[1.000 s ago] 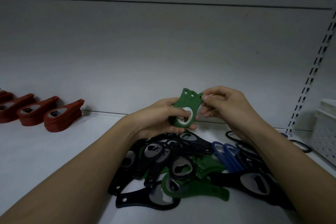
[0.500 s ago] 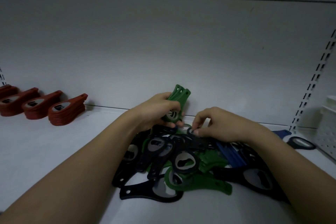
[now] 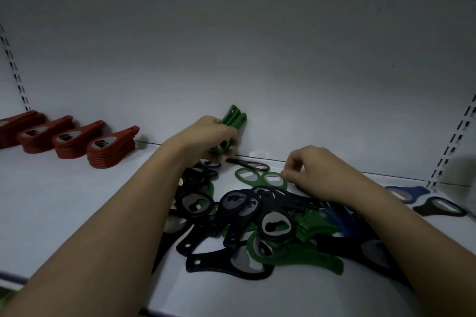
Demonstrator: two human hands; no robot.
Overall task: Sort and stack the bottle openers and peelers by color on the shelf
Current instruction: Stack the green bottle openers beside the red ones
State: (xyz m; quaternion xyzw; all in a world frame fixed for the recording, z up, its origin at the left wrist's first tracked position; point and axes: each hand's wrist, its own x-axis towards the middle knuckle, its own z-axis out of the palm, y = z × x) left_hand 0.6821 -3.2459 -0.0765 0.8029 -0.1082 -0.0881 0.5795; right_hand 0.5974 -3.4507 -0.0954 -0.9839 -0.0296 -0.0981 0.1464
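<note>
- Already done: four neat stacks of red plastic bottle openers [image 3: 110,148] in a row at the back left of the white metal shelf [image 3: 64,213].
- Partly done: small bunch of green plastic bottle openers [image 3: 233,119], gripped in the left hand [image 3: 210,137], fingers curled round it, held up near the back wall of the shelf.
- Reaching now: right hand [image 3: 315,174], fingertips pinched at the edge of two flat green rings [image 3: 260,177] on the shelf, likely the next green ones to pick.
- Still to sort: big mixed pile of dark, green and blue openers [image 3: 257,221], all tangled, between the two arms.
- Also loose: blue opener [image 3: 409,192] and dark opener [image 3: 441,207], off to the right.
- Most of the job left, by the look of the pile.
</note>
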